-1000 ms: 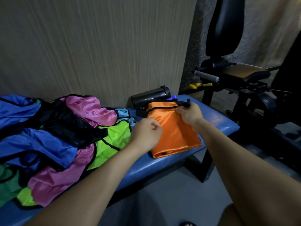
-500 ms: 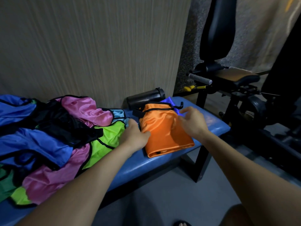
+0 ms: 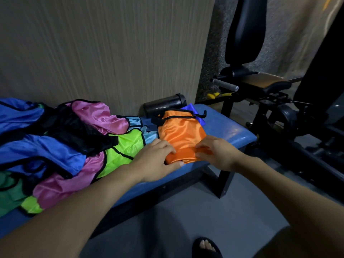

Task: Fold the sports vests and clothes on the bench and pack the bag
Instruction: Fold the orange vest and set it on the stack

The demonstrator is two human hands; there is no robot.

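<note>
near the middle of the frame both hands, left (image 3: 158,155) and right (image 3: 216,153), pinch the orange vest's (image 3: 181,135) near edge on the blue surface (image 3: 227,131); slippery cloth may unfold or slide off.

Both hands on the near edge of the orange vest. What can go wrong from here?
1. The orange vest looks slick; the left hand and right hand pinch only its near edge, so the fold could slip open.
2. It lies near the bench front edge and may slide off.
3. The black bottle lies on its side right behind; a push could roll it.
</note>
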